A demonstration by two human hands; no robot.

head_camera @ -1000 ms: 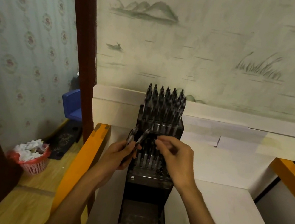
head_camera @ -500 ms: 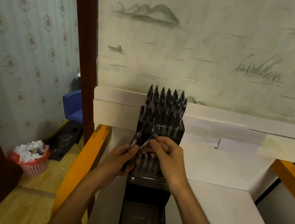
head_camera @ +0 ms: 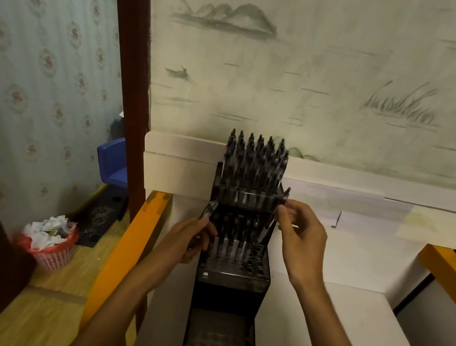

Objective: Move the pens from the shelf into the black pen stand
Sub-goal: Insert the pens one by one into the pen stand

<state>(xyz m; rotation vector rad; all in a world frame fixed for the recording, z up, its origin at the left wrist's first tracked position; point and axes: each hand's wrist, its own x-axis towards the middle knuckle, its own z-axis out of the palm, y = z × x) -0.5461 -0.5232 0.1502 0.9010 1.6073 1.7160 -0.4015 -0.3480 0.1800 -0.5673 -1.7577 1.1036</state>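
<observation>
A tall black tiered pen stand (head_camera: 232, 277) stands on the white shelf (head_camera: 345, 330). Its top tier is packed with several dark pens (head_camera: 254, 162). The middle tier holds several pens on its left, with open holes on its right. The bottom tier looks bare. My right hand (head_camera: 299, 237) pinches one dark pen (head_camera: 271, 220), tilted, its lower tip over the middle tier's right side. My left hand (head_camera: 189, 237) grips another dark pen (head_camera: 208, 210) just left of the stand.
An orange rail (head_camera: 127, 252) borders the shelf on the left and another orange rail (head_camera: 452, 273) on the right. A red basket of crumpled paper (head_camera: 48, 242) sits on the wooden floor at the left. A blue box (head_camera: 113, 160) lies behind the brown door frame.
My right hand took one pen from the pair in my left hand and carried it right, over the middle tier. My left hand stayed beside the stand with one pen.
</observation>
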